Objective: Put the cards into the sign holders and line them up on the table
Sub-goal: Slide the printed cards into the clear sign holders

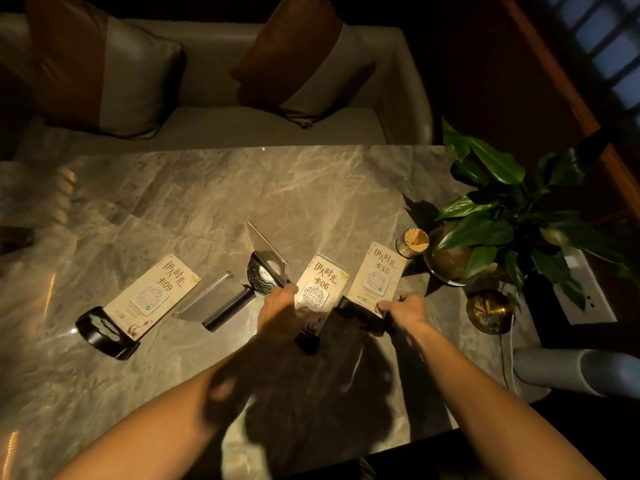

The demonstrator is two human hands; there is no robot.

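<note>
Left hand (279, 306) grips card 06 holder (317, 289) | right hand (406, 308) grips card 10 holder (375, 277)

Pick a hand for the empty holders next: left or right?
Left. The left hand sits right beside the empty holders, while the right hand is on card 10's base, farther away.

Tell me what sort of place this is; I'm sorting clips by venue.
Probably a dim lounge or restaurant booth: numbered QR sign holders on a marble table, a toothpick jar, and a cushioned sofa behind.
</note>
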